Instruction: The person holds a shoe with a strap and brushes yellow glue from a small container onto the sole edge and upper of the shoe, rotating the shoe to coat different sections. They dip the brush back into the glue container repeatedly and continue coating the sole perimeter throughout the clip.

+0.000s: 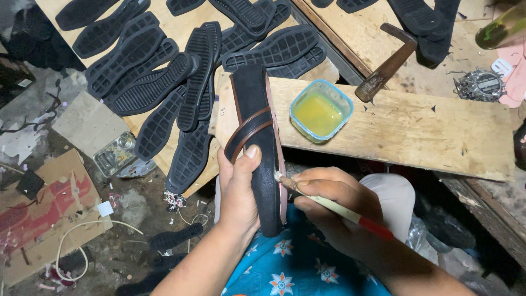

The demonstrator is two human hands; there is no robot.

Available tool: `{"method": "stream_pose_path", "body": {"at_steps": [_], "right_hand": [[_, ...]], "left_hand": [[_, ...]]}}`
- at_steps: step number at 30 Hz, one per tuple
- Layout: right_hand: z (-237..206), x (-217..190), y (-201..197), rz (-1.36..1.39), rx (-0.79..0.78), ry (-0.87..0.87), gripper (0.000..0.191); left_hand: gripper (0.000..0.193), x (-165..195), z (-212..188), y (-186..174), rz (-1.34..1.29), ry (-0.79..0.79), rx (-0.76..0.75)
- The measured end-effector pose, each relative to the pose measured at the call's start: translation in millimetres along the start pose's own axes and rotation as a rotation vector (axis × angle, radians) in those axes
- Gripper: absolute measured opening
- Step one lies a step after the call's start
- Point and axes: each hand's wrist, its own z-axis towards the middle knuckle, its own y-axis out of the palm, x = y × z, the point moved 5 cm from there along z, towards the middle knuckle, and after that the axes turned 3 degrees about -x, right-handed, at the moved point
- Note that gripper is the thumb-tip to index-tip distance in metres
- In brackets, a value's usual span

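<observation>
Black shoe upper (257, 137) | held upright over my lap, toe resting on the plank bench (405, 129) | left hand (238, 192) fingers clenched round it | right hand (334, 211) fingers pinching brush (329, 204), tip at its edge | step: gluing the rim, I judge | next: reload from glue tub (320, 112)

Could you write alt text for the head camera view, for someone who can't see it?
A left hand holds a black shoe while the right hand touches a small brush to its edge. A tub of yellow glue and a hammer rest on a wooden board.
</observation>
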Motion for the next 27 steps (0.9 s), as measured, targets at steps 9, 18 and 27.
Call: {"method": "stream_pose_path", "body": {"at_steps": [9,18,27], "right_hand": [[-10,-3,2,-0.059,-0.067,-0.009,0.03],[-4,4,-14,-0.036,0.066,0.007,0.018],[12,19,-3,-0.049,0.154,0.029,0.023]], "left_hand": [[0.05,-1,5,-1,-0.012,-0.005,0.089],[0.046,0,3,3,-0.066,-0.015,0.012],[0.044,1,-3,8,-0.079,-0.015,-0.024]]}}
